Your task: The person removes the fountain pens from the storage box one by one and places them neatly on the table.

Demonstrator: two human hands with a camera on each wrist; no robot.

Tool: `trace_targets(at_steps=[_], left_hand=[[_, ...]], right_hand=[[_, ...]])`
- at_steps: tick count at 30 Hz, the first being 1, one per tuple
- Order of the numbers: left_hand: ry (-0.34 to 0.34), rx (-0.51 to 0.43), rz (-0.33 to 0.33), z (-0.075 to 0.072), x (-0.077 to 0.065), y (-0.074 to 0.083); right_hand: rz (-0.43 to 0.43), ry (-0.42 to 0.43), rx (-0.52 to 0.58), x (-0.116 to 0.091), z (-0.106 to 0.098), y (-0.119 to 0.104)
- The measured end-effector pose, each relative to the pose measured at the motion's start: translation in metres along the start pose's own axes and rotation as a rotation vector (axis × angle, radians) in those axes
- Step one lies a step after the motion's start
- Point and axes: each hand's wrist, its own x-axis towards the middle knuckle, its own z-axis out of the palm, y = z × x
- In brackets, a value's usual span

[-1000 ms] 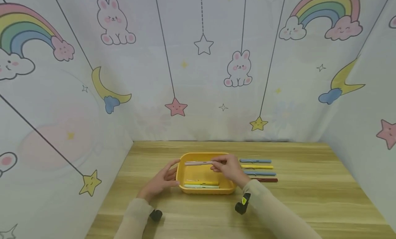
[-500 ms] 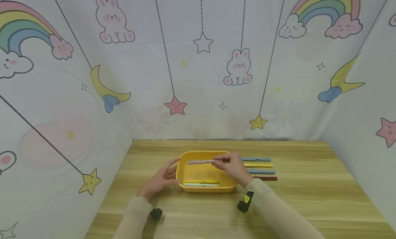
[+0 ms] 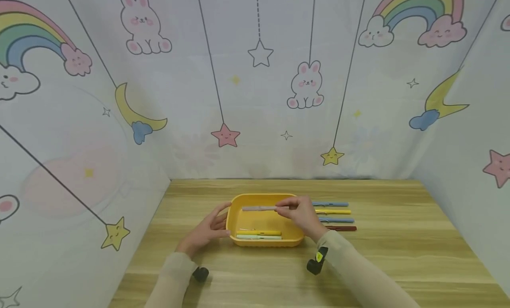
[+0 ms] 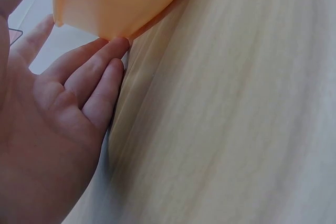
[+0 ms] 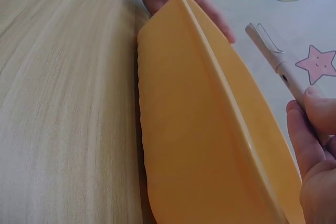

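My right hand (image 3: 301,215) pinches a pale pinkish pen (image 3: 256,208) by its right end, thumb against fingers. In the right wrist view this pen (image 5: 275,59) shows its clip and is raised above the rim of the yellow tray (image 5: 210,61). Inside the tray, a yellow pen (image 3: 260,232) and a pale green pen (image 3: 259,237) lie side by side along the near wall. My left hand (image 3: 205,228) rests against the tray's left end, its fingers nearly straight. In the left wrist view several fingertips of this hand (image 4: 68,93) touch the tray's outer wall.
Right of the tray, a column of pens lies on the wooden table (image 3: 398,255): a blue pen (image 3: 332,204), a yellow pen (image 3: 336,212), another blue pen (image 3: 338,220) and a dark red pen (image 3: 344,228). My right hand partly covers them. A patterned curtain (image 3: 255,157) stands behind.
My right hand has shifted slightly to the right with the pale pinkish pen, mostly in the first half second. My left hand has stayed at the tray's left end.
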Motion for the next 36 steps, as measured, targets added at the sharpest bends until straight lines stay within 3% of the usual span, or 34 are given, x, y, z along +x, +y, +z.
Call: trace_targets(at_steps=[6,19,36], left_hand=[[-0.011,0.008,0.016,-0.001,0.000,-0.001],[-0.023,0.023,0.028,-0.003,0.002,-0.005],[-0.015,0.024,0.018,-0.003,0.002,-0.005]], right_hand=[[-0.035,0.007,-0.041,0.000,0.000,0.002],[0.002,0.016,0.106,-0.001,-0.001,0.004],[-0.049,0.072,-0.085,-0.016,-0.019,0.003]])
